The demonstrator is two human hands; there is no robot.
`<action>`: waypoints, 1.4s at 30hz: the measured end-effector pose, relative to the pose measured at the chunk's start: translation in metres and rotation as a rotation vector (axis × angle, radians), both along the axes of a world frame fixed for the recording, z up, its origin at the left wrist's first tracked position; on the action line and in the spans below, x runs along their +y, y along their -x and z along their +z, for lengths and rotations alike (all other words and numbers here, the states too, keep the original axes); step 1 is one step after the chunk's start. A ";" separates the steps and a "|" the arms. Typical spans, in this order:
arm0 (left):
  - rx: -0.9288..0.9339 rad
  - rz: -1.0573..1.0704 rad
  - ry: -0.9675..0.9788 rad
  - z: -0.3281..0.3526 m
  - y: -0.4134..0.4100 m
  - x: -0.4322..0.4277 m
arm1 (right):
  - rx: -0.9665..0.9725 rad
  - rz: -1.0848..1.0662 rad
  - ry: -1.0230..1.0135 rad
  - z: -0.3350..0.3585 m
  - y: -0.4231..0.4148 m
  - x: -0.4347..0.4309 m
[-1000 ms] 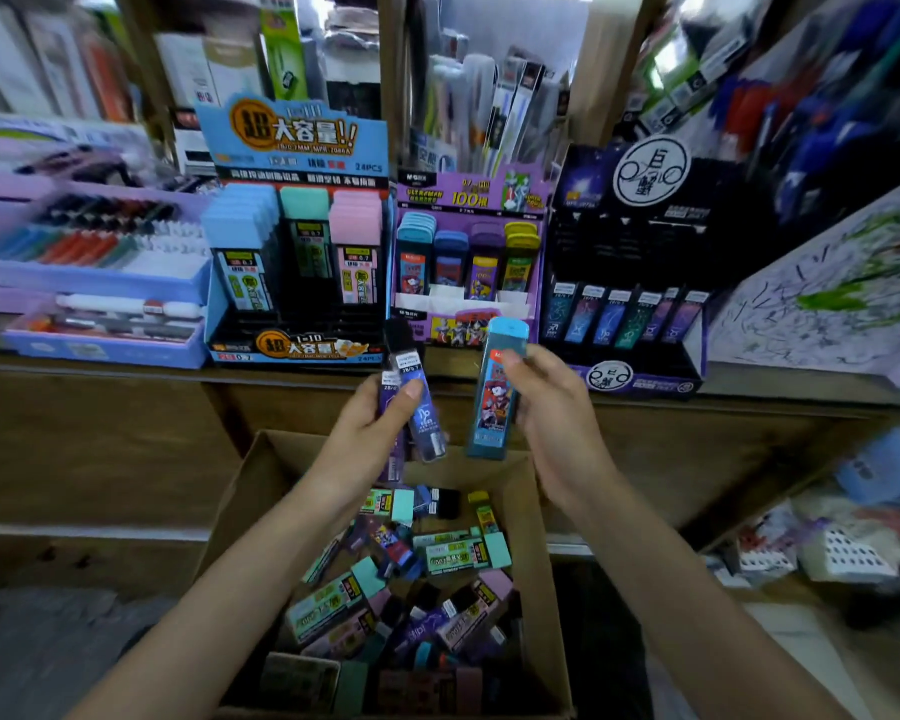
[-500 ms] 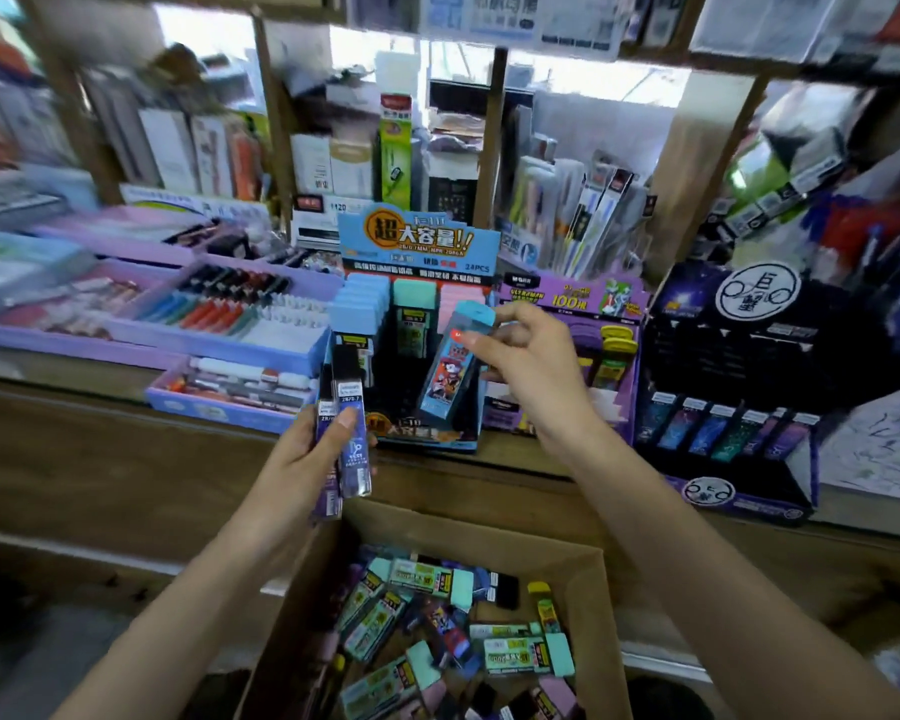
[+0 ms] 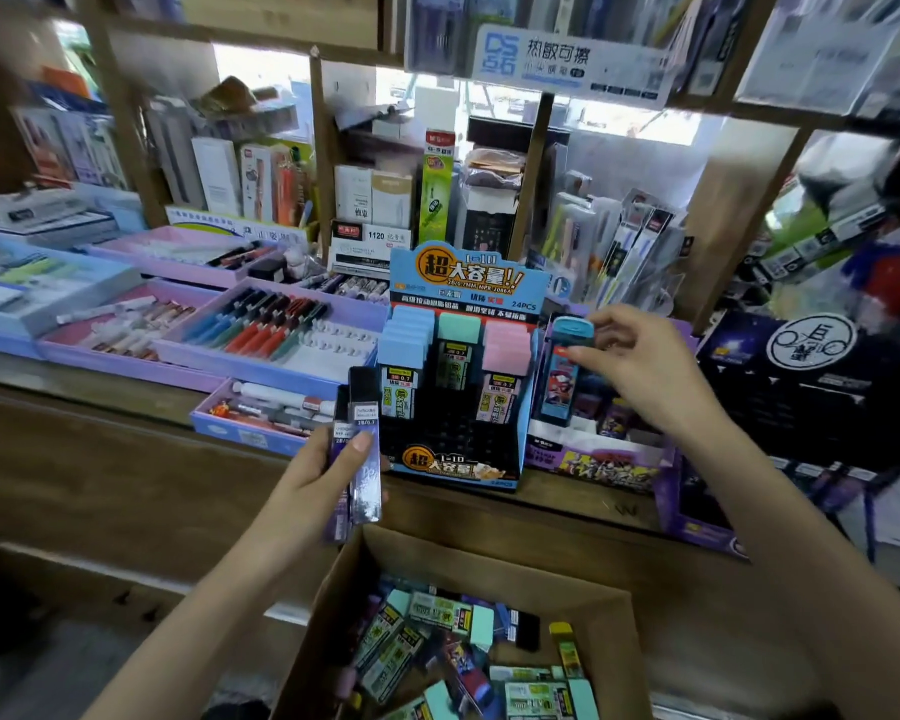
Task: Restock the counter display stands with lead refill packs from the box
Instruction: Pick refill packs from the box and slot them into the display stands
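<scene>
Placement step, right now: the right hand (image 3: 650, 376) pinches a blue-capped lead refill pack (image 3: 564, 371) by its cap, thumb and fingertips curled round the top. The pack hangs nearly upright, bottom end tipped toward the purple display stand (image 3: 593, 462) just below that hand. It looks like a slim clear-blue case with a cartoon label down its front and a light blue cap. It hasn't seated yet, I'd say. Its lower end seems to be at the mouth of a slot, but I can't tell whether it touches. The next move calls for lining it up with a free slot and lowering it straight in. Over on the other side, the left hand (image 3: 312, 475) grips two slim black-capped packs (image 3: 364, 449), thumb pressed across the front one, both held upright. They are purple-tinted and see-through, with small white labels. Just beyond those knuckles stands the blue display stand (image 3: 463, 283), and right beneath both wrists sits the open cardboard box (image 3: 489, 561), with plenty of loose packs waiting inside.
</scene>
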State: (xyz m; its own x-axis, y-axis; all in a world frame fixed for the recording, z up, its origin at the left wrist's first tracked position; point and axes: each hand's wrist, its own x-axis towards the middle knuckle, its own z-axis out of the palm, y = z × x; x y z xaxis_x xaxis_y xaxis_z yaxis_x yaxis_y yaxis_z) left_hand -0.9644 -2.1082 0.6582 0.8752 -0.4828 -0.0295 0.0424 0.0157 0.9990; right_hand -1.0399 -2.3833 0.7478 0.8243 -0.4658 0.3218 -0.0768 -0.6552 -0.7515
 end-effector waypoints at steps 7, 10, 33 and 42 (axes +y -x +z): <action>0.033 -0.044 0.000 0.001 0.005 -0.010 | -0.035 -0.061 0.104 -0.033 0.002 -0.002; 0.021 -0.045 -0.003 0.000 0.008 -0.013 | -0.102 -0.073 0.143 -0.037 0.000 -0.003; 0.034 -0.103 0.033 0.002 0.025 -0.040 | -0.086 -0.060 0.598 -0.059 0.001 -0.015; -0.038 -0.205 0.023 -0.002 0.034 -0.057 | -0.054 0.165 -0.001 -0.043 0.023 0.036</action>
State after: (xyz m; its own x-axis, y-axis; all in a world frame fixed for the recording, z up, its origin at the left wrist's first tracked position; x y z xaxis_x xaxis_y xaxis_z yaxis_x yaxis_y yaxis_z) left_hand -0.9987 -2.1652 0.6564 0.7587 -0.6512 0.0147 0.0091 0.0333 0.9994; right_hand -1.0634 -2.3476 0.7045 0.8711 -0.3260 0.3672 0.0721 -0.6547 -0.7524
